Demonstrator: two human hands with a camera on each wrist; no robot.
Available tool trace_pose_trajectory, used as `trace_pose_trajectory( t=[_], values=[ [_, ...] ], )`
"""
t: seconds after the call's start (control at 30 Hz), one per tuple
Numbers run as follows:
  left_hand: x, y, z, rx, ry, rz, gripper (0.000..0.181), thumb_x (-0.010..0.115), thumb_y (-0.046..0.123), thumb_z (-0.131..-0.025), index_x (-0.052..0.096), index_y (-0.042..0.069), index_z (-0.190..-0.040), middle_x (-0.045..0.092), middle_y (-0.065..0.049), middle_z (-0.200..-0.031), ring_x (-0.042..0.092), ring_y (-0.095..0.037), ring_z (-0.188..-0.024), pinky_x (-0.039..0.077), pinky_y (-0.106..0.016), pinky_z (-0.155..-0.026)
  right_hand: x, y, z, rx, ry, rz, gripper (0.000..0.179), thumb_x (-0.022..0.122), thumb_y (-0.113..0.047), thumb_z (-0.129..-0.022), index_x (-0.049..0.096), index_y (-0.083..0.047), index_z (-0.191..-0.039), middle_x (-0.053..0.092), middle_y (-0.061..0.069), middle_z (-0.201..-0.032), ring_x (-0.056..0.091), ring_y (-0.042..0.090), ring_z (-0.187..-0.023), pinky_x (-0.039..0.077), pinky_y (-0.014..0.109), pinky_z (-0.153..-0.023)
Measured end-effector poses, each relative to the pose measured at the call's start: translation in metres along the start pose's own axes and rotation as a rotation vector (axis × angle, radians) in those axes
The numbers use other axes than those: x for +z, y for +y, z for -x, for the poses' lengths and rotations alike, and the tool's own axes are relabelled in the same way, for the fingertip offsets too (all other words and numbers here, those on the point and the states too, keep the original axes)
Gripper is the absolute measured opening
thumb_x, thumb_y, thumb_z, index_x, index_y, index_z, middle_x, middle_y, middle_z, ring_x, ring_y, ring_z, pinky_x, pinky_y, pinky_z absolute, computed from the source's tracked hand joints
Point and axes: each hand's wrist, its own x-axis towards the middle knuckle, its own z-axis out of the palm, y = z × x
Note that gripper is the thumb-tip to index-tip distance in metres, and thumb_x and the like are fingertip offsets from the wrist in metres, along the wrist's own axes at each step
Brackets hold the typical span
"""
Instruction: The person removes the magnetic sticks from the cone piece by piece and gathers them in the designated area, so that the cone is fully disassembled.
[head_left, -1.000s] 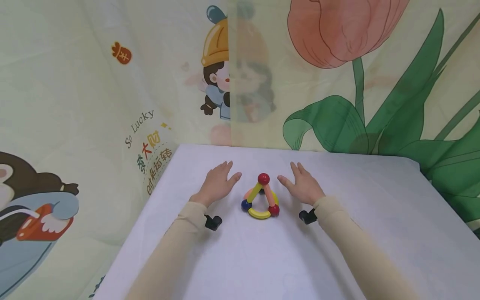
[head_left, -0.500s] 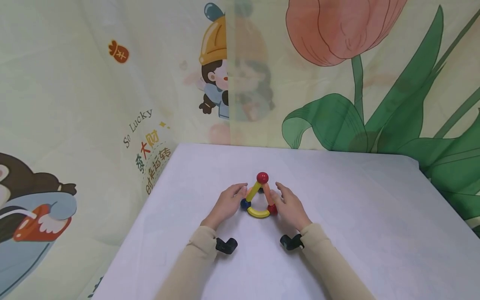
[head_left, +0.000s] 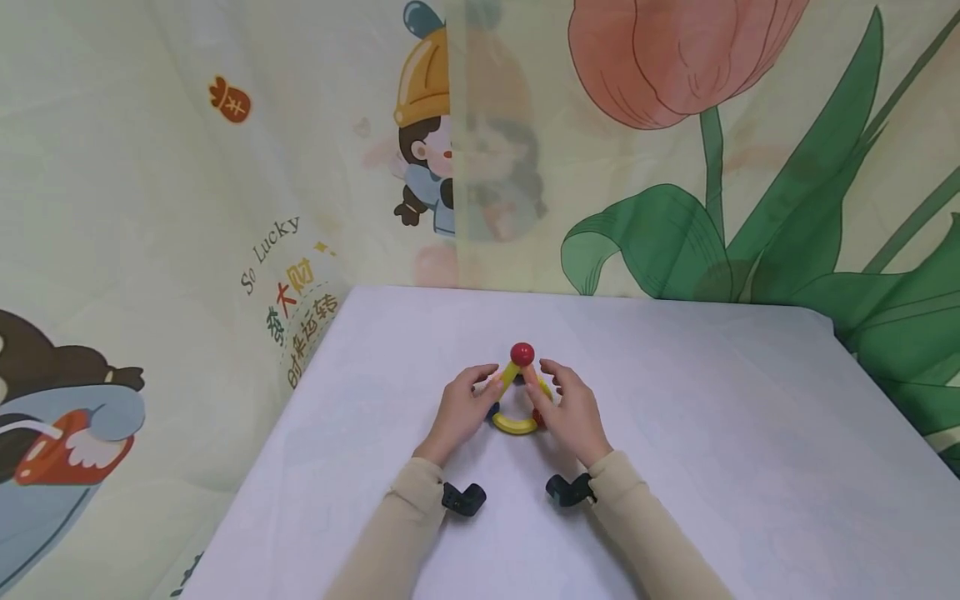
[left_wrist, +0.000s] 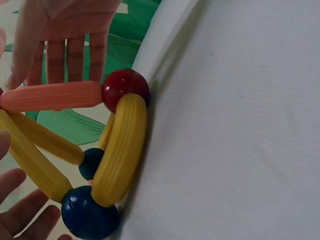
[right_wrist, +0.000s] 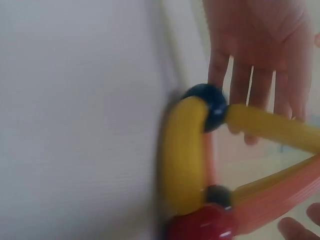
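Note:
A small pyramid of magnetic rods and balls stands on the white-covered table. Its red top ball [head_left: 522, 354] joins straight rods, among them a yellow rod [left_wrist: 40, 162] and a pink rod [left_wrist: 55, 96]. At the base, a curved yellow piece [head_left: 514, 425] links a blue ball [left_wrist: 89, 212] to a red ball [left_wrist: 125, 90]; a smaller-looking dark ball [left_wrist: 91, 163] sits behind. My left hand [head_left: 461, 412] is at the left side, thumb by the yellow rod. Mirroring it, my right hand [head_left: 576, 412] has its thumb at the pink rod. Both hands' fingers extend loosely behind the rods.
White cloth covers the table [head_left: 712, 400]. Printed curtains [head_left: 510, 150] hang directly behind its far edge and along the left. A black wrist camera [head_left: 463, 498] sits at my left cuff and another camera [head_left: 570, 490] at my right.
Both hands, earlier spread wide beside the pyramid, have come inward and toward me, then moved up close around its sides, thumbs reaching the front rods. The pyramid stays in place.

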Motion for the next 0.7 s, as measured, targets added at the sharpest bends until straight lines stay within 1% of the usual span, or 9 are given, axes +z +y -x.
trace_pose_trajectory(
  t=[0.07,0.17,0.23,0.33,0.43,0.5,0.57,0.7],
  values=[
    [0.0,0.007,-0.006,0.036,0.002,-0.005,0.044,0.065,0.028,-0.095,0.058,0.01,-0.134,0.059,-0.006,-0.134,0.053,-0.026,-0.124,0.043,-0.044,-0.102,-0.004,-0.007,-0.007,-0.033,0.029,-0.02,0.05,0.068,-0.028,-0.093,0.054,-0.005,-0.135,0.06,0.013,-0.129,0.057,0.036,-0.111,0.05,0.048,-0.092],
    [0.001,0.018,-0.016,0.074,-0.021,0.007,0.047,0.068,0.027,-0.093,0.057,0.011,-0.136,0.057,-0.004,-0.137,0.05,-0.025,-0.128,0.041,-0.045,-0.104,-0.01,-0.019,-0.017,-0.066,0.049,-0.058,0.047,0.069,-0.026,-0.092,0.057,-0.008,-0.133,0.062,0.01,-0.124,0.06,0.03,-0.103,0.053,0.044,-0.087],
    [0.004,0.022,-0.021,0.084,-0.042,0.024,0.046,0.069,0.026,-0.092,0.058,0.013,-0.135,0.057,-0.004,-0.136,0.049,-0.026,-0.129,0.041,-0.046,-0.105,-0.01,-0.026,-0.021,-0.088,0.06,-0.074,0.046,0.071,-0.024,-0.091,0.058,-0.009,-0.132,0.063,0.009,-0.122,0.062,0.026,-0.098,0.055,0.041,-0.083],
    [0.009,0.024,-0.026,0.092,-0.068,0.054,0.041,0.067,0.022,-0.093,0.059,0.012,-0.132,0.06,-0.005,-0.133,0.05,-0.026,-0.128,0.041,-0.046,-0.105,-0.008,-0.032,-0.025,-0.134,0.065,-0.081,0.043,0.074,-0.018,-0.088,0.062,-0.008,-0.128,0.064,0.008,-0.118,0.064,0.021,-0.091,0.056,0.038,-0.078],
    [0.015,0.024,-0.027,0.085,-0.088,0.071,0.038,0.063,0.018,-0.095,0.058,0.01,-0.132,0.062,-0.008,-0.13,0.055,-0.026,-0.123,0.044,-0.043,-0.102,-0.007,-0.036,-0.028,-0.155,0.059,-0.05,0.042,0.076,-0.014,-0.085,0.064,-0.007,-0.125,0.065,0.009,-0.114,0.064,0.02,-0.086,0.056,0.035,-0.075],
    [0.018,0.023,-0.027,0.082,-0.086,0.085,0.038,0.061,0.017,-0.095,0.058,0.009,-0.133,0.062,-0.009,-0.129,0.057,-0.026,-0.121,0.046,-0.042,-0.101,-0.007,-0.038,-0.028,-0.154,0.054,-0.028,0.041,0.077,-0.012,-0.084,0.065,-0.006,-0.123,0.066,0.009,-0.111,0.064,0.019,-0.084,0.056,0.034,-0.074],
    [0.019,0.024,-0.026,0.069,-0.069,0.096,0.039,0.061,0.016,-0.095,0.058,0.008,-0.133,0.062,-0.01,-0.129,0.058,-0.026,-0.119,0.048,-0.042,-0.098,-0.008,-0.039,-0.029,-0.146,0.054,-0.012,0.04,0.077,-0.012,-0.084,0.066,-0.006,-0.122,0.065,0.01,-0.109,0.064,0.019,-0.083,0.056,0.034,-0.073],
    [0.02,0.023,-0.026,0.044,-0.03,0.106,0.04,0.065,0.02,-0.094,0.061,0.008,-0.133,0.064,-0.009,-0.128,0.06,-0.025,-0.117,0.049,-0.043,-0.096,-0.01,-0.038,-0.029,-0.129,0.043,-0.005,0.039,0.077,-0.012,-0.085,0.066,-0.004,-0.122,0.065,0.01,-0.108,0.062,0.02,-0.083,0.057,0.034,-0.073]
  ],
)
